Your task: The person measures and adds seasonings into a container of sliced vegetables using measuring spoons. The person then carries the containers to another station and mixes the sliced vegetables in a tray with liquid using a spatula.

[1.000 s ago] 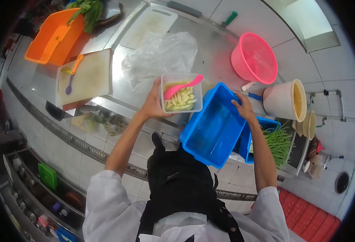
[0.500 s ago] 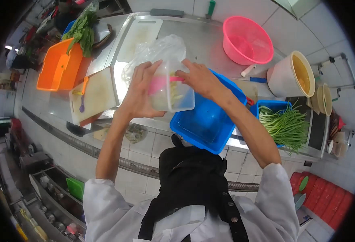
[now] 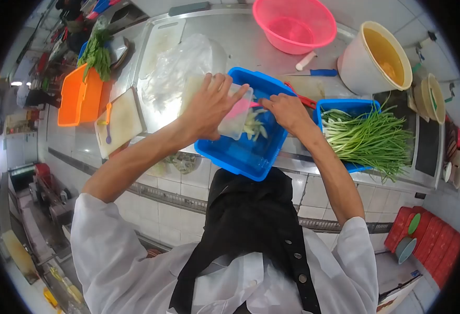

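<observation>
My left hand (image 3: 209,107) grips a translucent plastic container (image 3: 235,128), tilted on its side over a blue basin (image 3: 224,162). Pale sliced vegetable pieces (image 3: 254,125) show at the container's mouth, above the basin's bottom. A pink utensil (image 3: 239,108) shows through the container wall, and its handle reaches out toward my right hand (image 3: 288,111). The fingers of my right hand are closed at the end of that handle. Its exact shape is partly hidden.
Spring onions (image 3: 368,138) fill another blue container on the right. Behind are a pink basin (image 3: 292,44), a blue-handled knife (image 3: 324,73) and a white bucket (image 3: 353,63) of yellowish liquid. A plastic bag (image 3: 180,63), cutting board (image 3: 125,118) and orange bin (image 3: 73,99) stand left.
The container has moved from above the counter to the blue basin and tipped toward its inside. My right hand has left the container's rim for the pink handle. The blue basin has shifted left in view.
</observation>
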Motion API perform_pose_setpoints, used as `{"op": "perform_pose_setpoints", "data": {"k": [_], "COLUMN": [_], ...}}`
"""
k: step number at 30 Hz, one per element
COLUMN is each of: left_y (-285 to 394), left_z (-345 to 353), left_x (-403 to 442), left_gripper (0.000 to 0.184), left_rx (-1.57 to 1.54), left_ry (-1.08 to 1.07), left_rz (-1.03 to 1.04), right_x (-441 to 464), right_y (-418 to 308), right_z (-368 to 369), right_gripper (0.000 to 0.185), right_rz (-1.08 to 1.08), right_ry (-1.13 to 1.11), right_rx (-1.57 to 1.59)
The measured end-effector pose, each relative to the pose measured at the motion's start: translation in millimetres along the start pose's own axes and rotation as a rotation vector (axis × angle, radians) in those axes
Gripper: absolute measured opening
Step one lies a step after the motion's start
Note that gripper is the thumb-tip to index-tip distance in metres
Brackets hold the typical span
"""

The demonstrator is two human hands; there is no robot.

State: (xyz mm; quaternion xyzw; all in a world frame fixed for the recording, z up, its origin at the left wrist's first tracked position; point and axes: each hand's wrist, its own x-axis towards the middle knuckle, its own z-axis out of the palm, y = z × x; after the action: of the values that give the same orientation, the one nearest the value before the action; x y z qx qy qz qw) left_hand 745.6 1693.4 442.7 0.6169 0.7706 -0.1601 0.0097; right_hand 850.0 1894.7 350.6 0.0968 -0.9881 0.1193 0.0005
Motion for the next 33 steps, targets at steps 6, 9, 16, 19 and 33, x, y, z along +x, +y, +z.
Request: {"op": "perform_pose_setpoints", "data": {"k": [6, 9, 16, 19, 33], "left_y": [7.9, 7.3, -8.8, -3.0, -14.7], "left_z": [-14.2, -25.9, -41.9, -43.0, -46.5], "left_x": [12.5, 15.9, 0.4, 6.5, -8.6], "left_gripper": [0.127, 0.127, 0.124, 0.124, 0.120], "left_rx": [0.138, 0.109, -0.023, -0.115, -0.559], "left_ry": [-0.124, -0.122, 0.004, 0.010, 0.159], "left_rz": [0.010, -0.020, -0.079, -0.073, -0.152], "right_x": [-21.5, -7.4, -43.5, -20.1, -26.8], "right_y": [-4.1, -16.6, -2.0, -21.1, -12.9], "right_z": [-18.2, -3.5, -0.9, -18.8, -55.1], "right_gripper": [0.021, 0.021, 0.020, 0.023, 0.017], "right_rz": [0.010, 0.008, -0.038, -0.010, 0.111], "right_ry": [0.134, 0.235, 0.073, 0.260, 0.210], "right_rx": [0.054, 0.149, 0.232, 0.335, 0.206]}}
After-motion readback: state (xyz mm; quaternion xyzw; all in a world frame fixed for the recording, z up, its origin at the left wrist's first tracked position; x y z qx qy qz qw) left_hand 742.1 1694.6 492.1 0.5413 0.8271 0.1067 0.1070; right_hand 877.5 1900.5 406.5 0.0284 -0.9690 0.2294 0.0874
